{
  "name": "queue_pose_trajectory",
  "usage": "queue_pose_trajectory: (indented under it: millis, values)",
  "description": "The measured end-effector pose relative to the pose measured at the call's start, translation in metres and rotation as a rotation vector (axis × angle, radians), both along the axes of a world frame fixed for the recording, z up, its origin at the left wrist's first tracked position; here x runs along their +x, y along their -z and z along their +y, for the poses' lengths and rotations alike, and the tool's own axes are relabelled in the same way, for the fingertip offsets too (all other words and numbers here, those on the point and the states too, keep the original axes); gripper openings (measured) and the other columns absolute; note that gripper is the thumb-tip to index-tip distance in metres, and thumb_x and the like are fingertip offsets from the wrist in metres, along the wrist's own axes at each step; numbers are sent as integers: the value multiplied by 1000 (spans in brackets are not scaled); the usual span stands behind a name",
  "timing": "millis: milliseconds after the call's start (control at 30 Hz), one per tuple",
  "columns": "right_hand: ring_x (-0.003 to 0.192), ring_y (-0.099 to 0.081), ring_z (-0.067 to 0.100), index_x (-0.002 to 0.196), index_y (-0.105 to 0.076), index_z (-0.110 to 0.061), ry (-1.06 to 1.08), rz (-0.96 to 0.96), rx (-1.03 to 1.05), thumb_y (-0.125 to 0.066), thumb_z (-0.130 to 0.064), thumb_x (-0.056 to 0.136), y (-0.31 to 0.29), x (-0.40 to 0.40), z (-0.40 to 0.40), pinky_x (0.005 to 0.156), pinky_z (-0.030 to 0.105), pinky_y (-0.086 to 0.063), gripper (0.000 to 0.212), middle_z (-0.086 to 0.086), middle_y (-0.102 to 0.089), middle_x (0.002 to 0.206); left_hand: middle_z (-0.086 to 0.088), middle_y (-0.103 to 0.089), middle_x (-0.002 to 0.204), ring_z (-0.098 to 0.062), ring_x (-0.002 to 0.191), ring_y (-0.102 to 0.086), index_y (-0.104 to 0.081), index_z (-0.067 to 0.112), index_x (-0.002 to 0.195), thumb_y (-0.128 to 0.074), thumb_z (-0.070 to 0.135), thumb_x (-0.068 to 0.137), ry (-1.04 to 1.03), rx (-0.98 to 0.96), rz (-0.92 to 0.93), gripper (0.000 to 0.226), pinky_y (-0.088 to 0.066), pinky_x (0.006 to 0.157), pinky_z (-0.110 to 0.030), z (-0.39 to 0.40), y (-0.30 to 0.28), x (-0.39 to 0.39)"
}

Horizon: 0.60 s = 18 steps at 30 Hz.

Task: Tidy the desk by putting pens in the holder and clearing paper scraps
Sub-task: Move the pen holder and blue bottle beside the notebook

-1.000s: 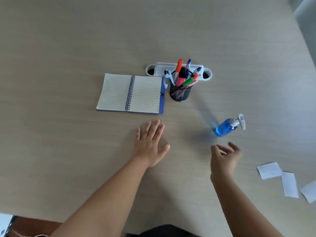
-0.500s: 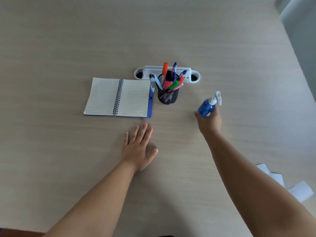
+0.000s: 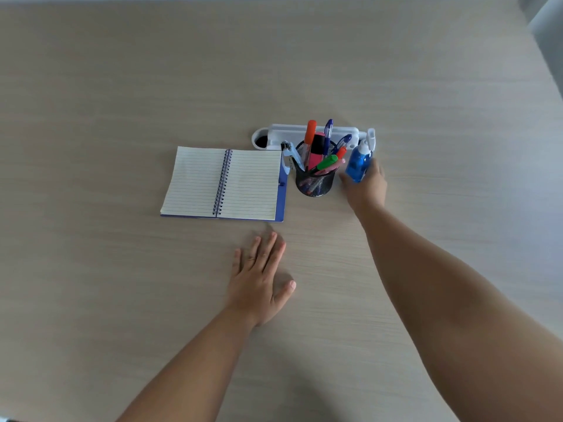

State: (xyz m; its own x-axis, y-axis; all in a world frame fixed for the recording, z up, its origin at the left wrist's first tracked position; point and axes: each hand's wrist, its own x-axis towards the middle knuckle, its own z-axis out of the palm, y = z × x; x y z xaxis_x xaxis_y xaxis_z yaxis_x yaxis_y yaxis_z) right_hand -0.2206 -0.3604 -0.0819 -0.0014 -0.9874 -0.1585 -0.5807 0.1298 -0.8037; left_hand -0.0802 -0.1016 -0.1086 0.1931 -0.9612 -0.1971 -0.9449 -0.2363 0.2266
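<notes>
A black wire-mesh pen holder (image 3: pixel 315 181) stands upright at the far middle of a pale wood-grain desk (image 3: pixel 122 86). Pens and markers (image 3: pixel 323 147) sit in it, their long axes leaning up and away, tips fanning slightly right. Just right of the holder, the right hand (image 3: pixel 365 185) grasps a small blue bottle (image 3: pixel 359 162) with a white pump top, tilted slightly right. The left hand (image 3: pixel 259 277) lies flat on the desk nearer the viewer, fingers spread, holding nothing. Left of the holder, touching or nearly so, lies an open spiral notebook (image 3: pixel 224 182) with lined pages. A white plastic cable tray (image 3: pixel 283 135) sits just behind the holder.
</notes>
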Motion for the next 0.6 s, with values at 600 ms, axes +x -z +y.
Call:
queue_pose_trajectory:
  millis: [600]
  values:
    - [84,-64,13,99,-69,-28,203,-78,-49,-60,-8,86,-45,-148,144,65,4,-45,26,0,-66,105,5,-26,158,-25,146,-22,-36,18,147,-32,44,91,159,-110,186,62,-22,115,-58,1,-2,-24]
